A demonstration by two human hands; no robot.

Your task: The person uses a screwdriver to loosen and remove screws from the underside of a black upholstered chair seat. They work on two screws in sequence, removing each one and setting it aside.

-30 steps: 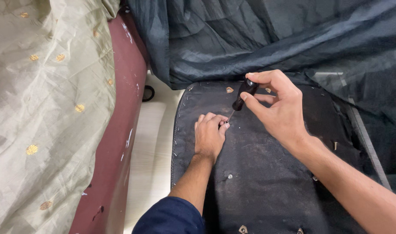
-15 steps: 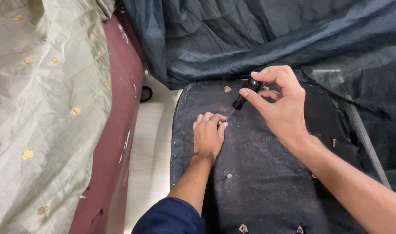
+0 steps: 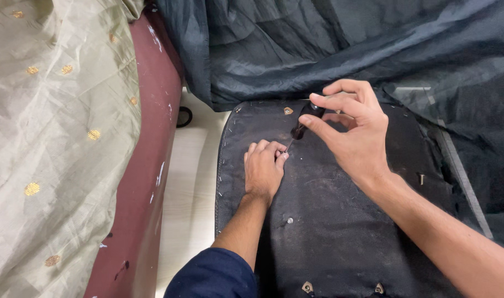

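- Here, the right hand [image 3: 355,137] grasps a screwdriver [image 3: 301,122] by its dark handle, thumb and fingertips pinched around the top of it, the other fingers curled loosely above.
- The screwdriver is tilted, handle up and away from the person, its thin shaft running down and to the left towards the left hand [image 3: 263,168].
- The left hand lies knuckles-up on the black seat panel [image 3: 329,221], fingers curled under; its fingertips sit right at the screwdriver's tip, and whether they pinch anything there I cannot tell, since the fingers hide it.
- The tip meets the panel in its upper left part, just beside the left fingertips.
- The panel is covered in dusty black fabric with a row of small staples along its left edge, a screw head [image 3: 289,220] below the left wrist, and small metal brackets [image 3: 307,287] near the bottom edge.
- A dark blue-grey cloth [image 3: 329,44] is draped behind and over the panel's far and right side.
- To the left runs a maroon cushioned edge [image 3: 152,138], partly covered by an olive cloth with gold dots [image 3: 53,121].
- A strip of pale floor [image 3: 188,176] shows between the maroon edge and the panel.
- A dark blue sleeve [image 3: 213,273] covers the left upper arm.
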